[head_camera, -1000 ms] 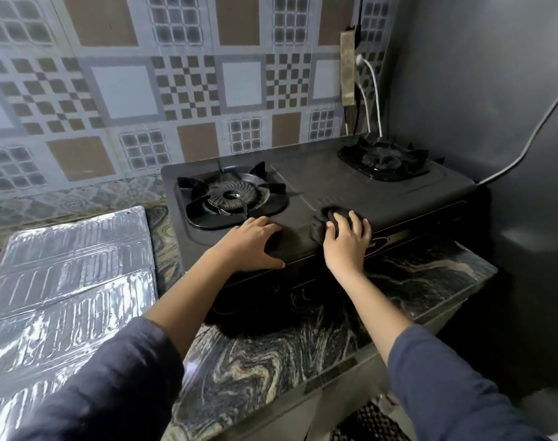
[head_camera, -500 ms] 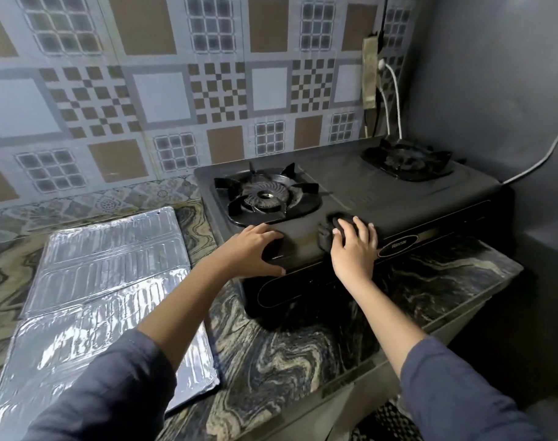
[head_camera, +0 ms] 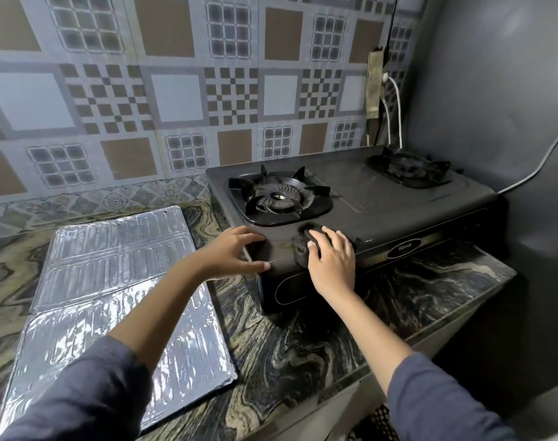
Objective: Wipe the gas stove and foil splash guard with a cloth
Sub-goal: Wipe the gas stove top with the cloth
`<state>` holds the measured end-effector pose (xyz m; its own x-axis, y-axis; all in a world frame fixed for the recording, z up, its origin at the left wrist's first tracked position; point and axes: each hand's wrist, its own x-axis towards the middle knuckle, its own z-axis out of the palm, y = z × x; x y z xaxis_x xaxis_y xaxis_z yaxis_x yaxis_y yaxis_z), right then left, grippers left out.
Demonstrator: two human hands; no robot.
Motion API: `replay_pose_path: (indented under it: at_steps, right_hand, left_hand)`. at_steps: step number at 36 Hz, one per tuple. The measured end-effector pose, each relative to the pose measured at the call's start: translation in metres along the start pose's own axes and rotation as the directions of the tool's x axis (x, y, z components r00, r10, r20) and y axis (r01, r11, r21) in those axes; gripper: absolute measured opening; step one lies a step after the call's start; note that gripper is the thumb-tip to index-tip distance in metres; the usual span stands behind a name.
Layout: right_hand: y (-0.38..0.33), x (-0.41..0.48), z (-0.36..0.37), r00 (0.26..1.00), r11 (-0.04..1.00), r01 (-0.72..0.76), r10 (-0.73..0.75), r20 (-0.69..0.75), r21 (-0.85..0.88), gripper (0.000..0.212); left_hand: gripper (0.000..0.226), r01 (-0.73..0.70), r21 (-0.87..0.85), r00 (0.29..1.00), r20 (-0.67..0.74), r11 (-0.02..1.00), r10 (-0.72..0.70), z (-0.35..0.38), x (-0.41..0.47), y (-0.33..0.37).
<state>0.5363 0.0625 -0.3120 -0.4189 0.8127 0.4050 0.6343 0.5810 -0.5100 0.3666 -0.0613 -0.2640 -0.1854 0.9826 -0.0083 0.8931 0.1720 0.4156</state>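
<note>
A black two-burner gas stove (head_camera: 382,205) stands on the marbled counter, with its left burner (head_camera: 279,197) nearest me. My right hand (head_camera: 331,259) presses a dark cloth (head_camera: 303,246) onto the stove's front edge, just below the left burner. My left hand (head_camera: 236,253) rests with fingers spread on the stove's front left corner, holding nothing. The silver foil splash guard (head_camera: 112,281) lies flat and folded on the counter to the left of the stove, partly under my left forearm.
The marbled counter (head_camera: 303,345) ends at a front edge near my right sleeve. A patterned tile wall (head_camera: 175,90) rises behind. A socket strip (head_camera: 375,84) with white cables hangs behind the right burner (head_camera: 409,168). A dark wall (head_camera: 509,106) closes the right side.
The view has swung left, so the stove sits further right and more foil shows. My right hand with the cloth has slid left along the stove's front edge, towards my left hand.
</note>
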Motion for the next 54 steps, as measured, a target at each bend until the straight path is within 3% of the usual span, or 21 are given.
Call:
replay_pose_path:
  at_steps: [5,13,18,25,33,43,47,54]
  right_hand:
    - [-0.012,-0.008,0.002,1.000,1.000,0.009,-0.009,0.020,0.010,0.050]
    - [-0.024,-0.015,0.007,0.998,0.999,0.028,-0.027,0.057,-0.020,0.043]
    - [-0.034,-0.018,0.010,1.000,0.999,0.029,-0.029,0.008,-0.043,0.065]
    - [-0.056,-0.026,0.017,0.997,0.997,0.057,-0.060,-0.044,-0.057,0.060]
    - [-0.059,-0.042,0.022,0.963,0.954,0.269,-0.271,0.006,-0.131,0.048]
    - [-0.017,-0.029,0.012,0.796,0.779,0.605,-0.600,0.084,-0.165,0.047]
    - [-0.001,-0.019,0.006,0.759,0.738,0.650,-0.640,0.120,-0.180,0.047]
    - [0.033,0.002,-0.007,0.769,0.756,0.639,-0.626,0.130,-0.144,0.047]
  left_hand:
    - [0.063,0.029,-0.016,0.997,-0.074,0.999,-0.030,0.001,0.001,-0.013]
    - [0.054,0.086,-0.042,0.984,-0.154,0.995,-0.092,0.003,0.009,-0.022]
    - [0.054,0.096,-0.068,0.979,-0.171,0.993,-0.107,0.002,0.013,-0.025]
    - [0.049,0.078,-0.091,0.975,-0.202,0.993,-0.095,0.000,0.015,-0.030]
    - [0.046,0.058,-0.118,0.967,-0.240,0.991,-0.086,0.000,0.018,-0.034]
    - [0.046,0.082,-0.171,0.939,-0.317,0.982,-0.133,0.010,0.019,-0.029]
    - [0.045,0.110,-0.219,0.920,-0.346,0.969,-0.183,0.016,0.020,-0.025]
    - [0.046,0.164,-0.321,0.885,-0.370,0.933,-0.283,0.025,0.017,-0.008]
